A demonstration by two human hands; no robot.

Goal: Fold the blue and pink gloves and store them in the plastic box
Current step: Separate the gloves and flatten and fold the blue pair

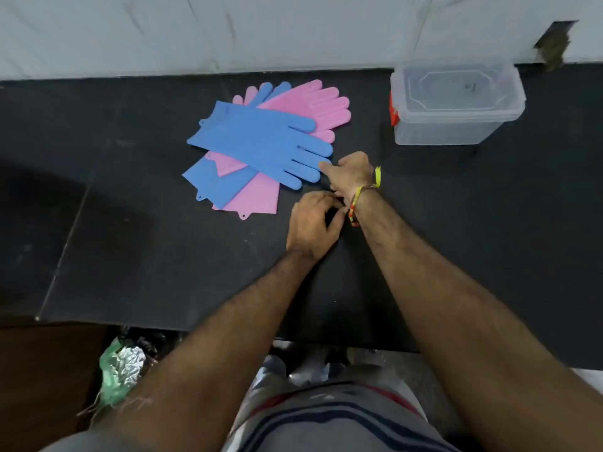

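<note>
Four rubber gloves, two blue and two pink, lie crossed in a loose pile just above the centre of the frame on the wide black tabletop. Topmost is a blue glove, its fingers pointing right, with a pink glove under it. At upper right stands the clear, lidless plastic box with a red clasp, well apart from the pile. Right hand touches the top blue glove's fingertips, loosely curled, gripping nothing. Left hand curls near the right wrist's coloured thread band; whether it pinches the band is unclear.
</note>
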